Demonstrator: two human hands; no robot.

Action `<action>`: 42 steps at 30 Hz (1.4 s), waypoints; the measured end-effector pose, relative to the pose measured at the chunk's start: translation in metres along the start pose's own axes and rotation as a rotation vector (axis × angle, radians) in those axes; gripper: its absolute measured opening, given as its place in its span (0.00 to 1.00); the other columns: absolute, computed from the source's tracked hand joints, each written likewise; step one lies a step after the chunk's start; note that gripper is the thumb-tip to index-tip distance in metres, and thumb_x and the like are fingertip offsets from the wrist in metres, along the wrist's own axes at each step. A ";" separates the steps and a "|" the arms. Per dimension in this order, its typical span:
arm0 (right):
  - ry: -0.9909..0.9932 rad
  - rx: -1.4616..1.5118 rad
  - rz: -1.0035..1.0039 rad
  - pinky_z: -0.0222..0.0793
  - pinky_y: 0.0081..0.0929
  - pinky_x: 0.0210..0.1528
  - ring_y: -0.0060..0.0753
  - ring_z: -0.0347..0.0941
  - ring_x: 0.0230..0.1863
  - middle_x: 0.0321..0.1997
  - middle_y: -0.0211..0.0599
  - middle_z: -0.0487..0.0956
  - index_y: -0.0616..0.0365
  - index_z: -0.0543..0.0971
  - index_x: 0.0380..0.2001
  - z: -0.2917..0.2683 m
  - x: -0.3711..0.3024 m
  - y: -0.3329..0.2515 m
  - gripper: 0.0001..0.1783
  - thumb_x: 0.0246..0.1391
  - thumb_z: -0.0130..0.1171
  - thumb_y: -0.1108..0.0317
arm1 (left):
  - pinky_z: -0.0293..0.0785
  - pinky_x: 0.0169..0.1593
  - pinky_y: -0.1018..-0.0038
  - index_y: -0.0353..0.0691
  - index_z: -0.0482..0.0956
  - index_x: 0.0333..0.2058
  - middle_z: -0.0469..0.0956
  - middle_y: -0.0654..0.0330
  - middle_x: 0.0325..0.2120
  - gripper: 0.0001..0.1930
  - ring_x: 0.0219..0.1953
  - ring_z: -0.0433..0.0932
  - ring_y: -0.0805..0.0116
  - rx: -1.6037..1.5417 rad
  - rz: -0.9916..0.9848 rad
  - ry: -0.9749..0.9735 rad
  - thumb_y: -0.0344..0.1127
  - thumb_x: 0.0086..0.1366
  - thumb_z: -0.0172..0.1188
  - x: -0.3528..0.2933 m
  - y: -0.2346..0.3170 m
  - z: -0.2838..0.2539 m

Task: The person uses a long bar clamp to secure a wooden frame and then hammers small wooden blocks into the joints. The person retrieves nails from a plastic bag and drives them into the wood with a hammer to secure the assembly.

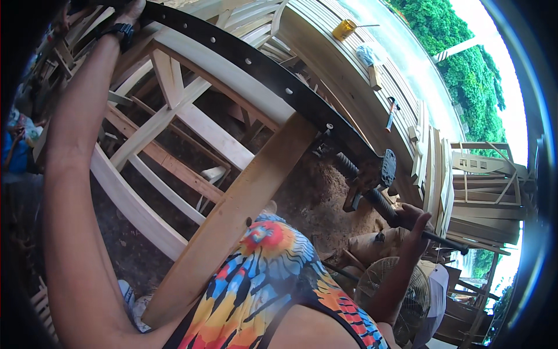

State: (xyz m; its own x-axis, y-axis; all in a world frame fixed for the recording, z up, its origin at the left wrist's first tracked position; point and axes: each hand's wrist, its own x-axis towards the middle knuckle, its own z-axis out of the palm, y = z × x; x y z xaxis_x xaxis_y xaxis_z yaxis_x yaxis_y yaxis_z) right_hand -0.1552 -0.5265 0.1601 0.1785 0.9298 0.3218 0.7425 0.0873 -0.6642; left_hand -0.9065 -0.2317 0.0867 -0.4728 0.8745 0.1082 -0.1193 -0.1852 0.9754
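Note:
A long black bar clamp (pixel 248 62) with a row of holes lies across a pale wooden frame (pixel 232 139). Toward its right end sits a threaded screw (pixel 381 203) with a sliding handle bar. At the top left, my left hand (pixel 133 10), with a black watch at the wrist, grips the bar's far end; its fingers are partly cut off by the picture's edge. My right hand (pixel 411 222) is closed around the outer end of the screw, thumb raised. The clamp's jaw (pixel 321 144) is beside the end of the thick front board (pixel 256 168).
Stacked planks (pixel 349 64) at the back carry a yellow can (pixel 344 29), a plastic bag (pixel 369 53) and a hammer (pixel 392 112). Sawdust (pixel 317 192) covers the ground below the clamp. A round fan (pixel 395 291) stands near my right forearm.

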 end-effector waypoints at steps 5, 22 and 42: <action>-0.075 -0.035 0.122 0.77 0.28 0.42 0.32 0.83 0.27 0.24 0.41 0.84 0.64 0.85 0.39 -0.028 0.021 -0.015 0.44 0.74 0.30 0.36 | 0.83 0.31 0.67 0.44 0.80 0.39 0.81 0.61 0.28 0.23 0.27 0.83 0.65 0.019 0.001 -0.017 0.59 0.70 0.52 -0.004 -0.008 0.004; -0.281 0.170 0.547 0.61 0.23 0.08 0.24 0.66 0.07 0.11 0.31 0.71 0.60 0.77 0.46 0.011 0.077 -0.005 0.37 0.70 0.39 0.32 | 0.81 0.40 0.68 0.40 0.77 0.44 0.81 0.59 0.33 0.20 0.33 0.81 0.66 0.028 0.036 0.016 0.52 0.69 0.55 -0.011 -0.003 0.000; -0.452 0.258 0.598 0.60 0.23 0.07 0.19 0.64 0.08 0.16 0.24 0.70 0.62 0.77 0.52 0.014 0.057 -0.009 0.23 0.70 0.56 0.51 | 0.77 0.50 0.70 0.37 0.74 0.51 0.80 0.58 0.39 0.20 0.41 0.80 0.66 0.096 0.289 0.182 0.45 0.67 0.59 0.060 -0.019 -0.023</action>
State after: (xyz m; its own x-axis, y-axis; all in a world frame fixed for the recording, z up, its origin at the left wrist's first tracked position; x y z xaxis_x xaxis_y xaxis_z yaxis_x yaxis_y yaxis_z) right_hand -0.1604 -0.4690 0.1747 0.1791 0.8952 -0.4080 0.4199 -0.4446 -0.7912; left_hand -0.9531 -0.1857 0.0705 -0.6235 0.6968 0.3546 0.1204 -0.3625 0.9242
